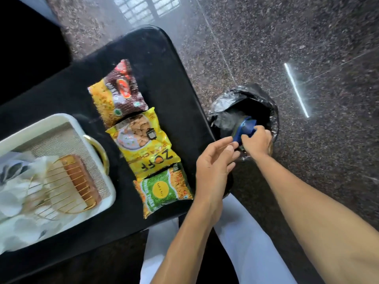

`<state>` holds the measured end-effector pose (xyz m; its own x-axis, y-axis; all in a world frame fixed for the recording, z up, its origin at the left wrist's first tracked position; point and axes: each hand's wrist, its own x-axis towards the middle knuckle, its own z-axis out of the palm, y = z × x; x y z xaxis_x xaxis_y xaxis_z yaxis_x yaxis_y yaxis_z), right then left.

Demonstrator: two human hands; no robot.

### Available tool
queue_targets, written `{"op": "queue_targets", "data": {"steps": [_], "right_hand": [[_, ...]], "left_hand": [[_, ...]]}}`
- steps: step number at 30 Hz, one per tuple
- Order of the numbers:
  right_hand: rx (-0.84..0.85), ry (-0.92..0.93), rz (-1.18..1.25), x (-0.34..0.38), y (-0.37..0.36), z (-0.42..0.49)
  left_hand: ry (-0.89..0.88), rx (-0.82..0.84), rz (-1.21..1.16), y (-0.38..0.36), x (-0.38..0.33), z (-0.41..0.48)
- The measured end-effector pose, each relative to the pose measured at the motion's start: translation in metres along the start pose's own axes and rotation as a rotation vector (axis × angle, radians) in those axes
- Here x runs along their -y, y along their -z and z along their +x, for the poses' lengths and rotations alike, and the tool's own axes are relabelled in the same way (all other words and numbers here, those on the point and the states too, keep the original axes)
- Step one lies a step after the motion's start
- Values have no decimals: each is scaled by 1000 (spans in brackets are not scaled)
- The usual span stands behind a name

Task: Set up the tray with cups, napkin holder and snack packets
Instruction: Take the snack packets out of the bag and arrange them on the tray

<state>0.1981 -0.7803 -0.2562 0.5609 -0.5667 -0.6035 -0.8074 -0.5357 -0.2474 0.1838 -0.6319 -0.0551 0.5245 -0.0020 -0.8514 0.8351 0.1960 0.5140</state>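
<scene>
While I watch through the head camera, the right grip [256, 141] is curled tight around a crumpled blue plastic wrapper [246, 128], holding it in the mouth of a round bin lined with a black plastic bag [223, 103] that stands on the speckled granite floor [287, 48] just off the end of the black bench [164, 68]. The left grip [213, 160] hangs released beside it, fingers loose, tips right at the wrapper's edge; I cannot tell if they touch. On the bench three packets lie in a row, edges overlapping: a brown-and-yellow snack packet [121, 89] farthest, a yellow ZOFF snack packet [141, 140] in the middle, a green-and-orange snack packet [162, 189] nearest. To their left sits a cream rectangular tray with gold handles [61, 119], carrying a gold wire napkin holder on a wooden base [69, 181] and white paper napkins [12, 201].
</scene>
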Motion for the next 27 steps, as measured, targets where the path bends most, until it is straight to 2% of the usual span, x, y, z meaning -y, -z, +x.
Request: {"op": "queue_targets", "data": {"steps": [9,12,15,17,20,23,27], "right_hand": [[-33,301,190,40,75,-91],[-49,341,329,56,91,-139],[20,346,405,62,90,-188],[107,364,361,61,77,-216],[231,366,257,59,50,-243],[280,320,227,62,28,-254],[256,265,238,65,4,-263]], "left_hand": [[-42,-98,-74,50,1,-62],[-111,-245,-23,77,12,-84],[-133,-467,23,107,30,-102],[-108,-582,13,125,40,-110],[-54,-668,1,148,53,-110],[-33,-643,29,164,61,-98],[-63,-488,125,179,59,-76]]}}
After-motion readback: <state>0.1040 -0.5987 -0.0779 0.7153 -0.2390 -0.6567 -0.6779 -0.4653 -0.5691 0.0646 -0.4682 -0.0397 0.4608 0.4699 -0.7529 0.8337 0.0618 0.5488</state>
